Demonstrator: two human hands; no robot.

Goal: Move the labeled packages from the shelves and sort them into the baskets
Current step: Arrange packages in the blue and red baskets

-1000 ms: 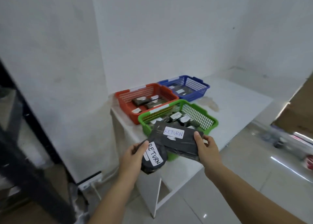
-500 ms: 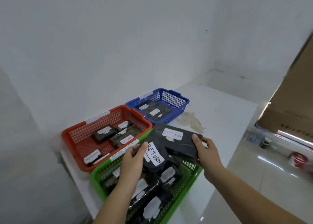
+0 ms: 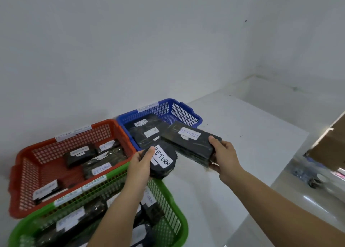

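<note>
Fingers of left hand [image 3: 140, 163] curl round a round black package [image 3: 162, 161], thumb on top beside its white "RETURN" label; pkg sits above the gap between green basket [image 3: 173, 196] and blue basket [image 3: 186, 114]. Right hand [image 3: 223, 158] grips a flat rectangular black package [image 3: 190, 144], thumb on top, fingers underneath; also labelled "RETURN", tilted, far end over the blue basket's near rim. Both pkgs nearly touch, held clear of the white counter [image 3: 242, 153]. Blue basket holds black pkgs w/ labels, one reading "RETURN". Red basket [image 3: 24, 164], left of blue and touching green, holds several labelled pkgs. Green basket, nearest, holds more; labels blurred.
</note>
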